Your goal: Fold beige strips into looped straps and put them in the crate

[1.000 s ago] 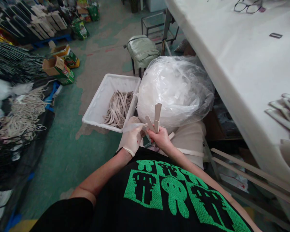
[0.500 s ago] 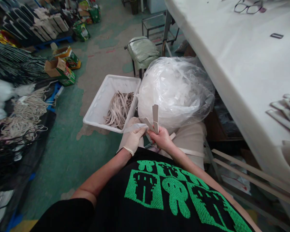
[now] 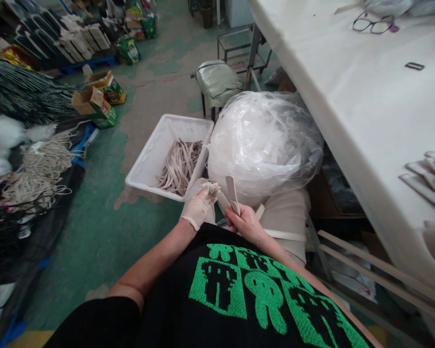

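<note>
Two flat beige strips (image 3: 231, 193) stand up out of my bare right hand (image 3: 247, 223), pinched at their lower ends between thumb and fingers, just in front of my chest. My gloved left hand (image 3: 199, 205) sits close beside them on the left, its fingertips closed on a thin clear film (image 3: 194, 189) that trails off toward the white tub (image 3: 149, 153) of loose strips just ahead of it. I judge I am mid-way through peeling or sorting the strips, and the next move calls for a firm pinch on the film while the right hand keeps the strips from fanning apart. The big clear bag (image 3: 264, 140) bulges right ahead of my right hand. Compared with half a second ago, the strips sit lower and look shorter above my fist, and my left fingers have drawn slightly away from them.
</note>
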The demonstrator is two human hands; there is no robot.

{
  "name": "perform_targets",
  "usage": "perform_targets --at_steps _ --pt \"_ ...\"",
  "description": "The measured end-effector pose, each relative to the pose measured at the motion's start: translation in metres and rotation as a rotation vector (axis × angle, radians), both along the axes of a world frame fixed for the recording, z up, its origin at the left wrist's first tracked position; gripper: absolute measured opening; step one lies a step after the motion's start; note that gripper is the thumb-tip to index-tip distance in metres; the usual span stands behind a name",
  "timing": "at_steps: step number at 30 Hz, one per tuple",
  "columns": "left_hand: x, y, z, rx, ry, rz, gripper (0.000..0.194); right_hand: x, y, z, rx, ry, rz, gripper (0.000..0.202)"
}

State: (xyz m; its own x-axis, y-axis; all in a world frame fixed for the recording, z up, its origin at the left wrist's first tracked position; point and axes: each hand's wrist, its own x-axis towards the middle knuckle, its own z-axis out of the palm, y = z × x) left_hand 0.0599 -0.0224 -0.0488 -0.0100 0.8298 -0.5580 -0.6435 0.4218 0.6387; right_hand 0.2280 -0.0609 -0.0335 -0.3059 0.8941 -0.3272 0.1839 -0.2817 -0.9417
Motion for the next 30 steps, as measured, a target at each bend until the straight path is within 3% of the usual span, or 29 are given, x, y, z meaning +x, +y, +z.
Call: perform_targets --at_steps 19,25,30 --pt "0.005 -0.005 0.002 0.085 -0.008 -0.008 0.042 -0.007 0.011 -0.001 0.162 -0.272 0.027 0.030" --pt "0.002 -0.006 -0.004 0.107 0.006 -0.015 0.055 -0.007 0.012 -0.002 0.160 -0.312 0.095 0.031" --pt "0.011 -0.011 -0.005 0.095 0.010 -0.026 0.051 -0.012 0.021 -0.003 0.107 -0.247 0.117 0.037"
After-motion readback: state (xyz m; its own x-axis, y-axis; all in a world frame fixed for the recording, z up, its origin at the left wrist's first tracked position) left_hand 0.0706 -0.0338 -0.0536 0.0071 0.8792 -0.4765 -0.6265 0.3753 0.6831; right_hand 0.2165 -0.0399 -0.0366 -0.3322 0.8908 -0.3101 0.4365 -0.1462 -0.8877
